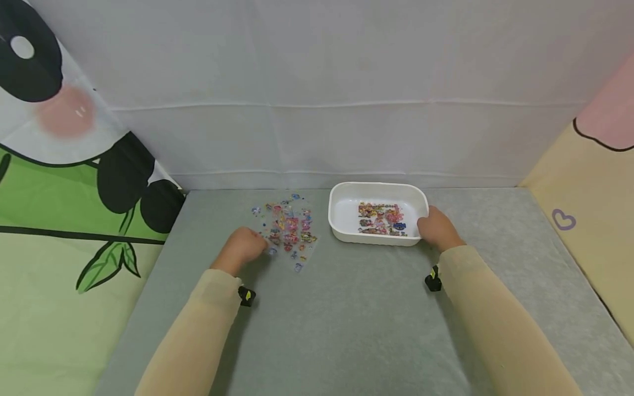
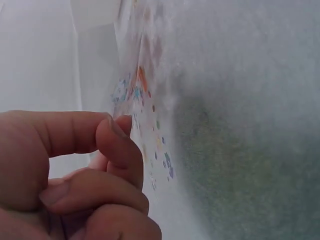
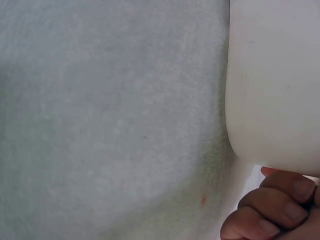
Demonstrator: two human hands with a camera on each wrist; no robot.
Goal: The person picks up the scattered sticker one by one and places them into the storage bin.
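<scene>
A clear sheet of small colourful stickers [image 1: 291, 224] lies on the left half of the table, with shiny dots and shapes spread over it. My left hand [image 1: 246, 245] is at the sheet's left edge; in the left wrist view its thumb [image 2: 112, 132] and index finger meet in a pinch at the edge, other fingers curled. My right hand [image 1: 438, 226] grips the right front corner of a white plastic tray [image 1: 378, 238], its curled fingers [image 3: 272, 205] against the tray's end. Inside the tray lie more colourful stickers [image 1: 381, 219].
Grey cloth covers the table [image 1: 346, 319]. Behind it stands a white fabric wall [image 1: 307, 137], close to the tray's back rim. Printed cloths border both sides, a panda pattern [image 1: 124, 170] at left and a cream panel [image 1: 584, 181] at right.
</scene>
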